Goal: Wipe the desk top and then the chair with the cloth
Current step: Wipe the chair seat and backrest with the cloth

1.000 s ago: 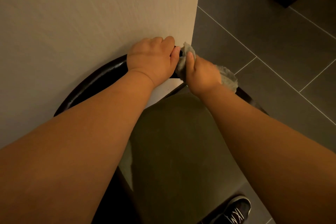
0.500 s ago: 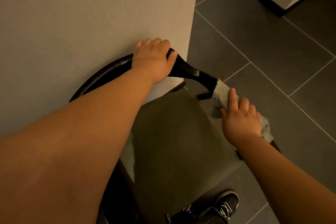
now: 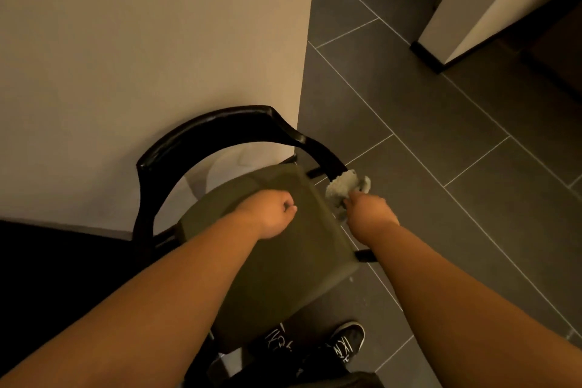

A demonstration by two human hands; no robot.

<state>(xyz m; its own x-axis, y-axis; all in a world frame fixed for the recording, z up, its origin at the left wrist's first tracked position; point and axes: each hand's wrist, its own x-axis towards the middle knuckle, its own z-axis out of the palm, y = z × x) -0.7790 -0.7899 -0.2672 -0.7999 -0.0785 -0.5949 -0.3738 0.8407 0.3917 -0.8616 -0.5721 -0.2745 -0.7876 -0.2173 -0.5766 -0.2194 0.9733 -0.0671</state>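
Grey cloth (image 3: pixel 344 188) in right grip (image 3: pixel 371 213)

You are in a furnished indoor room, a home or an office; which, you cannot tell. A black-backed chair (image 3: pixel 220 123) with an olive seat stands at 6 o'clock, a pale plain surface (image 3: pixel 141 41) at 10 o'clock, dark grey floor tiles (image 3: pixel 441 167) at 3 o'clock, and a light wall with black skirting (image 3: pixel 425 57) at 1 o'clock.

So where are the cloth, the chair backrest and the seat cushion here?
cloth (image 3: pixel 345 186), head view, its crumpled grey middle.
chair backrest (image 3: pixel 220 123), head view, the glossy black top rail.
seat cushion (image 3: pixel 299 261), head view, bare olive fabric between the forearms.
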